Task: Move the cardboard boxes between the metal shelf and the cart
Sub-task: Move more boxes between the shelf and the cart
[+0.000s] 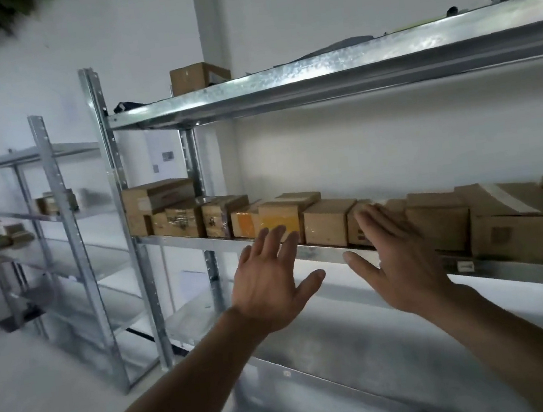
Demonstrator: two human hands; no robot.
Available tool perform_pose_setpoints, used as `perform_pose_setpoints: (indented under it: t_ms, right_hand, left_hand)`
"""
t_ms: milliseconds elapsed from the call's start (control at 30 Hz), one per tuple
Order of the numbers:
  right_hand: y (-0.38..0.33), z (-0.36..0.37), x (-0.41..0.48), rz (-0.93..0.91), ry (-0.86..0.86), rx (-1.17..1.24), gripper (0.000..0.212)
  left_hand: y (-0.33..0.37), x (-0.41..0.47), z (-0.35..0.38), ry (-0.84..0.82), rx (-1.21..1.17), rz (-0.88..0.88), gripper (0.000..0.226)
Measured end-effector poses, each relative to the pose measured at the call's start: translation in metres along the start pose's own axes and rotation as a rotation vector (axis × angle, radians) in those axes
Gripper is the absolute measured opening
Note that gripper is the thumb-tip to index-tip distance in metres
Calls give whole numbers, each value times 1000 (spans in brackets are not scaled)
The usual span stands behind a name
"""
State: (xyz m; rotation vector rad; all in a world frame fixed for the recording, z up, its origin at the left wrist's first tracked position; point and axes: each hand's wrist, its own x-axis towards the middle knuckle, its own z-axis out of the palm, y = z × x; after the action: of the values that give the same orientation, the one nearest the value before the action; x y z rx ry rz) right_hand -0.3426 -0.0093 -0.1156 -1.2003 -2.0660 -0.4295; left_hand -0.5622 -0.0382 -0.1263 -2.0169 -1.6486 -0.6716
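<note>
Left hand and right hand spread flat, empty, taped rectangular cardboard boxes, galvanized metal shelf.

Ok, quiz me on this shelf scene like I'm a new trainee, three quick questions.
1. True or false: the left hand grips a cardboard box.
2. The row of cardboard boxes on the metal shelf sits: A) on the top level, B) on the level just below the top, C) on the floor.
3. How many cardboard boxes show on the top level?
Key: 1 false: the left hand and the right hand are both open, gripping nothing. 2 B. 3 one: the lone cardboard box near the left post.
</note>
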Motion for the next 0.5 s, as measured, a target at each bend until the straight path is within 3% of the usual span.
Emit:
perform_pose_setpoints:
  t_ms: [500]
  right_hand:
    - [-41,93,121,-163,-76,122,92]
  left_hand:
    - [-107,37,17,34,92,-178,89]
